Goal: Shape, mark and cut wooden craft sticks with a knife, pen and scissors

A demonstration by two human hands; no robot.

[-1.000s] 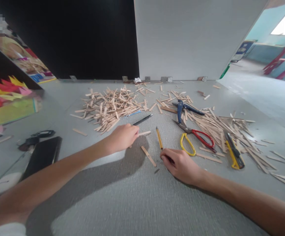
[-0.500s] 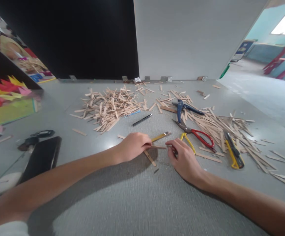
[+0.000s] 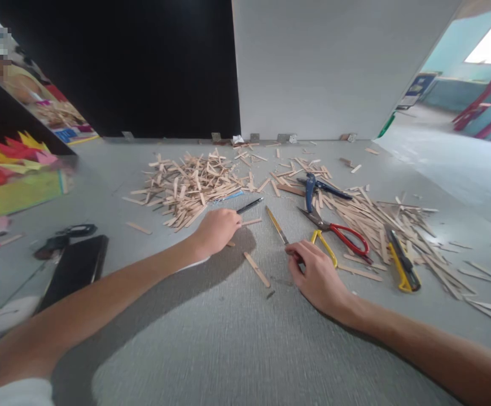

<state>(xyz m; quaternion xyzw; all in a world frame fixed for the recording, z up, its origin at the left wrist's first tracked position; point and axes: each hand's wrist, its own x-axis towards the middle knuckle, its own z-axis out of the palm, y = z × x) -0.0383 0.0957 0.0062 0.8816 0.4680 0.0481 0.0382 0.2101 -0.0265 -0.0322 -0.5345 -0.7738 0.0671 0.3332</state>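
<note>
My left hand [image 3: 216, 230] is closed just above the table, left of centre. A short wooden craft stick [image 3: 252, 221] juts out to the right from its fingertips. My right hand [image 3: 313, 268] rests on the table with its fingers curled, thumb and forefinger at the metal end of a slim yellow craft knife [image 3: 275, 221]. The knife's other end points away toward the panels. Between the hands lies a loose craft stick [image 3: 257, 269] with a dark mark. Ahead of my left fingers is a black pen [image 3: 249, 205]. Pliers with red and yellow handles [image 3: 349, 238] lie beyond my right hand.
Piles of craft sticks lie at back left [image 3: 194, 183] and right [image 3: 368, 217]. Blue-handled cutters [image 3: 310, 192] and a yellow-black utility knife [image 3: 402, 259] lie right. A phone [image 3: 74, 268] is at left. Black [image 3: 144, 67] and white panels [image 3: 313, 67] stand behind; another person is far left.
My left hand has moved left and away from me with the stick, apart from my right hand. The yellow knife has swung round, its metal end now at my right fingers.
</note>
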